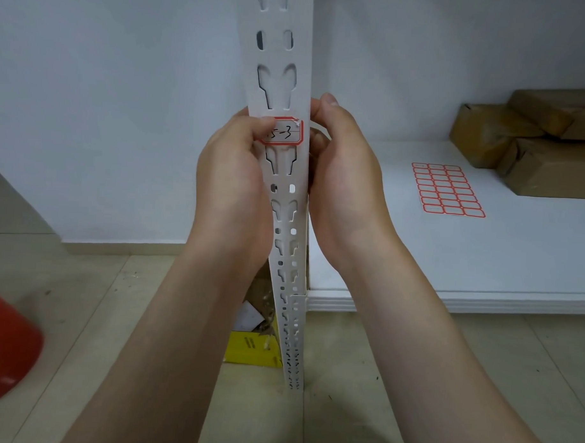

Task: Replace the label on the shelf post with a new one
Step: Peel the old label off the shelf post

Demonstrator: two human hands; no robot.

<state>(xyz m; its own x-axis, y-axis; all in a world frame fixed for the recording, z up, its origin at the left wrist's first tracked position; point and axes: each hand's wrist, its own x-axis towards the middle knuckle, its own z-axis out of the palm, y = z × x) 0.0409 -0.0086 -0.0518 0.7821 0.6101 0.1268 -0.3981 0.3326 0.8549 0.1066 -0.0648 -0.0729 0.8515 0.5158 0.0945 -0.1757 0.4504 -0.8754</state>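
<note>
Label (285,131), corner lifted, may tear if peeled hastily; left hand (233,176), thumb pinning it, grips the shelf post (278,50). Right hand (340,180) likewise.

Soft, even indoor light with faint, diffuse shadows. Wide-angle distortion makes the shelf post (282,88) bow and taper downward. Post sharp at centre; red object (5,344) far left of it is blurred.

White slotted shelf post (283,72) upright at centre, red-bordered label (286,132) with lifted right corner, left hand (233,173) gripping post, thumb on label, right hand (345,176) holding its right edge, label sheet (448,190) on shelf (482,261) at right
</note>
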